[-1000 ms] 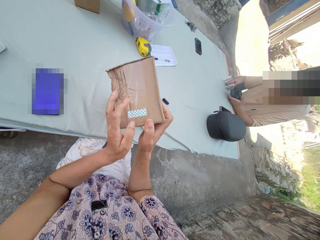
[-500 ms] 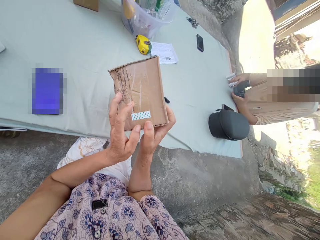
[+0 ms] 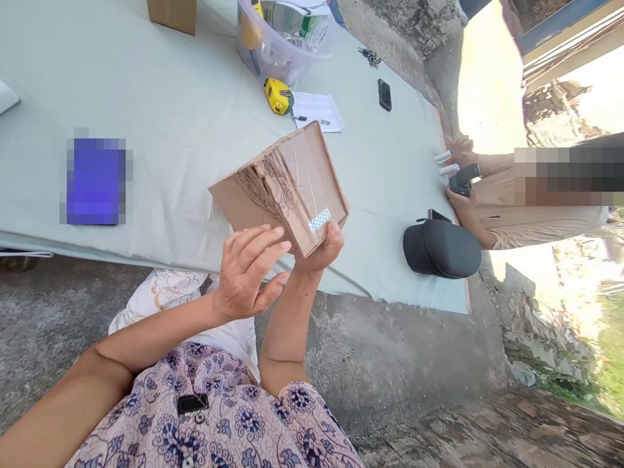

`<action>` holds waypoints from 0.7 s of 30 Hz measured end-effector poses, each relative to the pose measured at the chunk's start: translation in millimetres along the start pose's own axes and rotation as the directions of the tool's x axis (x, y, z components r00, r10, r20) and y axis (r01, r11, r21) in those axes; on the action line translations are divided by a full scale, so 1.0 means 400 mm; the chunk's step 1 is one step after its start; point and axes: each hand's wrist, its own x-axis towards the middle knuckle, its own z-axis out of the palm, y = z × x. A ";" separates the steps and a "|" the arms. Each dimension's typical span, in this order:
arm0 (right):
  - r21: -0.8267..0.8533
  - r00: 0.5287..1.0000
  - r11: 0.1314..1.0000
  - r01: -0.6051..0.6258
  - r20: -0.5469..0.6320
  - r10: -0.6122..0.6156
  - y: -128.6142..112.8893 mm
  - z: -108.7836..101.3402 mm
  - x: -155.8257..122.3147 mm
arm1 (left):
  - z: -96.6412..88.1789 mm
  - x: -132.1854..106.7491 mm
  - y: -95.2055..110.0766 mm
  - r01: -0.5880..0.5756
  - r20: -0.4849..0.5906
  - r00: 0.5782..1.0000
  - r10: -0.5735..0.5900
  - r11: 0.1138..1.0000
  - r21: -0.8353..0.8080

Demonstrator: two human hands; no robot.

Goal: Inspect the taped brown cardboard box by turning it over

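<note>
A brown cardboard box [image 3: 297, 182] is held up over the table's near edge, tilted so one corner points toward me. It has clear tape, a torn, scuffed patch and a small white strip with green dots [image 3: 319, 220]. My right hand [image 3: 319, 252] grips the box at its lower corner, thumb pressed beside the dotted strip. My left hand [image 3: 248, 273] hovers just below the box's lower left edge, fingers spread and holding nothing. I cannot tell whether its fingertips touch the cardboard.
A pale green cloth [image 3: 160, 97] covers the table. On it lie a yellow tape measure [image 3: 277, 95], a paper sheet [image 3: 316, 109], a black phone [image 3: 385, 95], a clear tub [image 3: 283, 39] and a black case [image 3: 441, 248]. Another person's hands [image 3: 461, 175] hold a dark device at right.
The box has turned and tilted, showing a second side. My left hand has come off its front face and dropped below it. My right hand keeps hold.
</note>
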 end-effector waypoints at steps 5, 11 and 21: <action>-0.070 0.992 0.996 0.055 0.114 -0.047 0.028 -0.018 0.067 | 0.004 -0.005 -0.018 -0.011 -0.011 1.000 0.010 1.000 -0.009; -0.033 0.974 0.999 0.032 0.227 -0.023 0.048 -0.012 0.100 | -0.062 0.072 -0.109 0.027 -0.304 0.953 -0.004 0.997 0.071; 0.101 0.927 0.994 -0.026 0.374 -0.014 0.051 0.025 0.170 | -0.112 0.203 -0.198 0.142 0.011 0.990 -0.142 0.985 -0.098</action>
